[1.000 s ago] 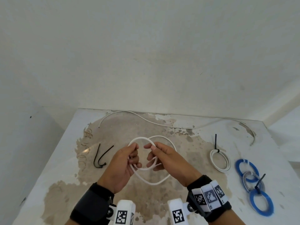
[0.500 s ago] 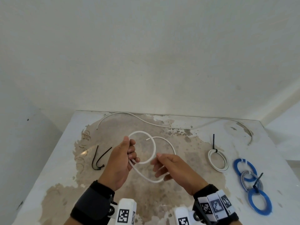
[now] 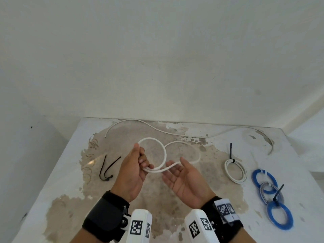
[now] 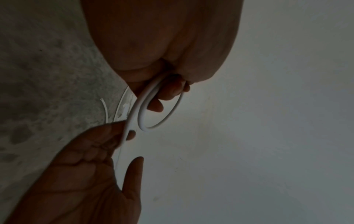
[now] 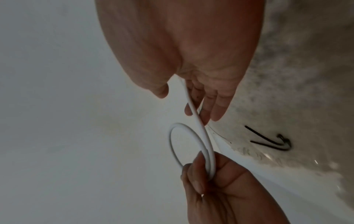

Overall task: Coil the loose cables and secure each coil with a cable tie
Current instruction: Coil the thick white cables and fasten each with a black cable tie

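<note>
Above the stained table point(image 3: 57, 174), nearest the camera, the left hand point(image 3: 135, 172) curls its fingers and thumb round a white cable point(image 3: 164, 155), keeping one round loop closed. Beside it the right hand point(image 3: 184, 179) lies palm up, fingers straight and slightly spread, the cable's free run draped across them. Left of the hands lie black cable ties point(image 3: 107, 167); right of them, a tied white coil point(image 3: 235, 171), then blue coils point(image 3: 278, 214). Along the table's far edge a loose white cable point(image 3: 157, 128) snakes.

L hand point(image 3: 135, 170) fingers curled, gripping; R hand point(image 3: 184, 179) palm-up, fingers relaxed, straight.
</note>
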The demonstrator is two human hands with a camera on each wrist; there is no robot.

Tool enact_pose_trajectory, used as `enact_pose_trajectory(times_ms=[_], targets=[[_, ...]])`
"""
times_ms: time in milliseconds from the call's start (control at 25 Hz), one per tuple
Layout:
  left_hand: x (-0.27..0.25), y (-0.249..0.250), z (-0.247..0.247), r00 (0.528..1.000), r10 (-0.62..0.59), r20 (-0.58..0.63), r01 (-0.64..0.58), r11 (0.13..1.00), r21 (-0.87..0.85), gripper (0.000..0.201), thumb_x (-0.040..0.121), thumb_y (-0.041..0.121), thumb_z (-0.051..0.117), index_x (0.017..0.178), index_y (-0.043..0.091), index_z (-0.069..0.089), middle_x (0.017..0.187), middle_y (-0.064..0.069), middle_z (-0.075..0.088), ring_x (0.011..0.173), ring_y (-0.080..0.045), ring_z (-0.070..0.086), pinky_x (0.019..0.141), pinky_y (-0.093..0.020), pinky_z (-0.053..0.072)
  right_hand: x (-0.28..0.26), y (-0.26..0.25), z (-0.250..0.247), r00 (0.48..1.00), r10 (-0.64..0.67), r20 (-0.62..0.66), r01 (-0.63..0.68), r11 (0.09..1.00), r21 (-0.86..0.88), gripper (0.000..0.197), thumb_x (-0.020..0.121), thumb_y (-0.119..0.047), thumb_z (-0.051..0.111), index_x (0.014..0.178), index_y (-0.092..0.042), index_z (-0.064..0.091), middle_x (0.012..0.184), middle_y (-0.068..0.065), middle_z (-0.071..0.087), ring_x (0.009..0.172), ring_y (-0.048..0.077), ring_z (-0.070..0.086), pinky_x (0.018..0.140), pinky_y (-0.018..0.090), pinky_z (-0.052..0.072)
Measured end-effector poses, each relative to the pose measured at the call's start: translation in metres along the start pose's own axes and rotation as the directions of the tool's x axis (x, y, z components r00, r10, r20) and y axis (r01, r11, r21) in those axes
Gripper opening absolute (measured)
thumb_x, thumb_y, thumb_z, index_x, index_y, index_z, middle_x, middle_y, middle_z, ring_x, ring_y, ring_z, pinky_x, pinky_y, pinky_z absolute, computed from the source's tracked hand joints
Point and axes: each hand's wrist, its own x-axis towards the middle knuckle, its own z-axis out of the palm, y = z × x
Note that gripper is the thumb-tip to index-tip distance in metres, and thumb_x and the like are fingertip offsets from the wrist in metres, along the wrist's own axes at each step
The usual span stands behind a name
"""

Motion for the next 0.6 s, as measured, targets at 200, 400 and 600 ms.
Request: enact_pose_trajectory(times_ms=[200,400,600], targets=[[-0.003,-0.001,-0.002,0.995,-0.104,0.002,0.104,0.995,0.001,0.038,0.107,0.039,0.038,0.079,0.016,0.049,0.060,0.006,0.025,0.045,-0.008,0.026,0.045,-0.023,0.038,-0.008,-0.024,0.003,0.978,-0.186,-0.099,0.143,0.930,-0.339,0.022,0.107,-0.023,0.048,0.113,-0.005,0.060,0.068,0.002,0.057,0.064,0.020,0.066,0.061,0.033,0.058],[-0.007,-0.005,0.004,0.984,-0.170,0.042,0.171,0.985,-0.007,0.035,0.108,0.033,0.038,0.082,0.014,0.051,0.060,0.006,0.027,0.043,-0.007,0.027,0.042,-0.022,0.036,-0.027,-0.034,0.008,0.940,-0.339,0.022,0.212,0.534,-0.818,0.026,0.111,-0.027,0.037,0.121,-0.020,0.059,0.058,-0.006,0.058,0.067,0.016,0.073,0.056,0.025,0.051],[-0.005,-0.006,0.007,0.998,-0.058,0.004,0.058,0.989,-0.134,0.036,0.109,0.035,0.034,0.081,0.017,0.049,0.059,0.008,0.026,0.043,-0.006,0.026,0.040,-0.020,0.034,-0.037,-0.044,0.007,0.944,-0.328,0.047,0.166,0.346,-0.923,0.019,0.107,-0.027,0.045,0.114,-0.025,0.063,0.070,-0.001,0.074,0.069,0.017,0.075,0.059,0.027,0.052]])
